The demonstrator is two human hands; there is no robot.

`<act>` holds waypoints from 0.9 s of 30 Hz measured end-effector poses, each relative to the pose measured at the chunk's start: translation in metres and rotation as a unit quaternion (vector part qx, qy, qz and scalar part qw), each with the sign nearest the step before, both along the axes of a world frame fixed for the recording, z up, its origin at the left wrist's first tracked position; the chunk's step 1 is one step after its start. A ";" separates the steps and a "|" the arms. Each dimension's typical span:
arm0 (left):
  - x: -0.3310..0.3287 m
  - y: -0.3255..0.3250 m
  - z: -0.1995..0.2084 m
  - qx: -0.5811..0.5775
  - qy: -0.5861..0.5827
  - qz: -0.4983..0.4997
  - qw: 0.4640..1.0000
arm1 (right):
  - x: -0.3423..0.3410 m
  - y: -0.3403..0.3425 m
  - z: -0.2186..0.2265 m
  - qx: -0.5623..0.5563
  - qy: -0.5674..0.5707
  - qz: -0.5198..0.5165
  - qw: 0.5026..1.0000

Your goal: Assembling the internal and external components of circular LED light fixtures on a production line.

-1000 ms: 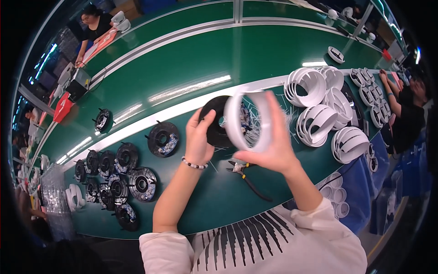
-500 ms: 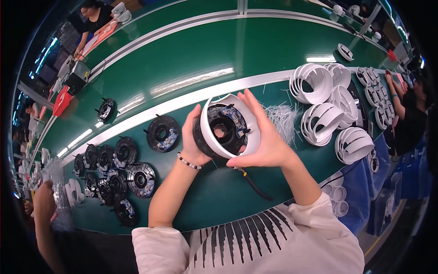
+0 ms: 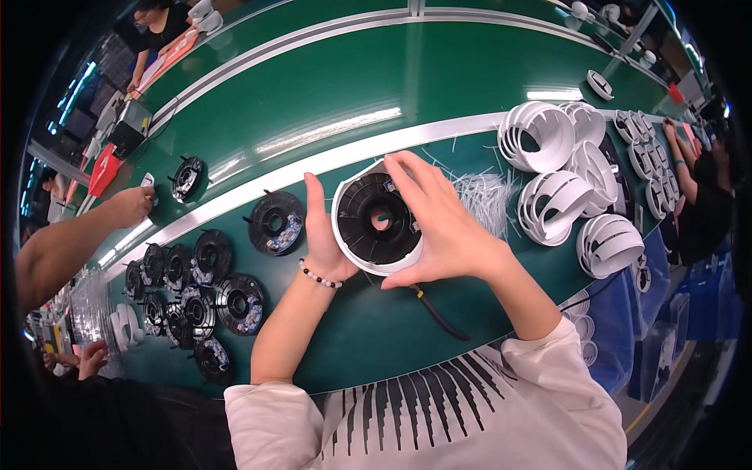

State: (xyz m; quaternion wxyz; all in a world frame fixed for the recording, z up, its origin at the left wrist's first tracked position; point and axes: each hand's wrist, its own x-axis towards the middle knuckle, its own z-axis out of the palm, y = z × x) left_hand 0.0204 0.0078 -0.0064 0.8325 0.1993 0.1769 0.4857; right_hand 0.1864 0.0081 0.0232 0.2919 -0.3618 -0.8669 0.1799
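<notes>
The black disc [image 3: 356, 227] sits within the white ring [image 3: 382, 271], above the surface [image 3: 368, 345]; the right hand [image 3: 442, 227] clasps the ring, fingers over the top, thumb below. The left hand [image 3: 323, 243] stands at its left side, its finger state unclear. Pliers [image 3: 440, 317] lie nearby, strips [image 3: 482, 204] and more rings [image 3: 560, 129] rightward, more discs [image 3: 270, 205] leftward.

The white ring [image 3: 382, 270] is showing smooth plastic, and the black disc [image 3: 359, 219] inside is looking like ribbed plastic. The green belt [image 3: 454, 78] is gleaming, glossy and smooth; the pale shirt [image 3: 470, 419] is showing matt cloth, the clear wrap [image 3: 95, 317] shiny, crinkled plastic.
</notes>
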 end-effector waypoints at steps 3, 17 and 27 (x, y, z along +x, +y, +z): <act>-0.003 0.001 -0.009 0.034 -0.056 0.006 0.998 | -0.002 0.001 -0.003 0.001 0.011 0.008 1.000; -0.002 0.012 0.008 -0.124 -0.013 0.075 0.989 | -0.001 0.006 -0.033 0.094 0.129 0.054 0.986; -0.002 0.007 0.005 -0.095 0.029 0.065 0.993 | -0.001 0.007 -0.017 0.156 0.221 0.049 0.962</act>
